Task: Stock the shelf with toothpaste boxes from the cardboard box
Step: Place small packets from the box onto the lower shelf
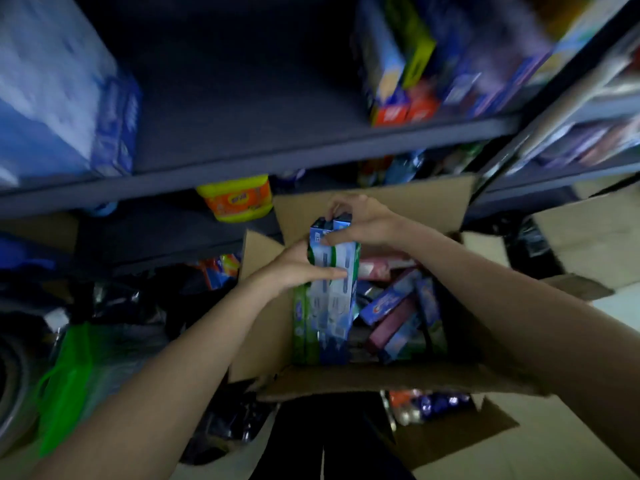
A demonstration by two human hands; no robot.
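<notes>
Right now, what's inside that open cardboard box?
The cardboard box holds loose toothpaste boxes, blue, pink and purple. Both hands grip an upright blue-green bundle, which hides whatever lies beneath.

Bundle (332, 289): several long blue-and-white toothpaste boxes with green trim, held together side by side, standing on end and slightly tilted over the left part of the carton. Its lower end sits at or inside the carton's opening; whether it rests on anything cannot be told.

Carton (363, 375): brown cardboard, flaps open and folded outward, standing on the floor in front of the shelf.

Loose boxes (398, 306): blue, purple and pink toothpaste boxes lie jumbled at various angles in the right part of the carton.

Shelf (277, 161): dark grey board above and behind the carton, its middle stretch bare. Blurred stock stands at both ends.
</notes>
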